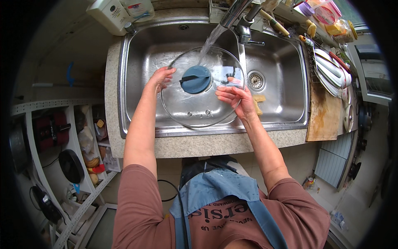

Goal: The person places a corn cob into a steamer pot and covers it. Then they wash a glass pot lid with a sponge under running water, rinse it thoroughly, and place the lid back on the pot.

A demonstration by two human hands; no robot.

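Note:
A round glass pot lid (177, 107) with a blue knob (195, 79) is held over the left basin of a steel double sink (140, 102). My left hand (162, 78) grips its rim on the left. At the right edge my right hand (238, 98) holds the rim, with some fingers seen across or through the glass. Water (211, 40) runs from the faucet (233, 15) onto the far part of the lid, beyond the knob.
A yellow sponge or cloth (258, 104) lies in the right basin near the drain (256, 81). A dish rack with plates (329, 71) and a wooden cutting board (323, 112) stand at the right. White bottles (110, 15) are at the back left. Shelves (71, 130) line the left side.

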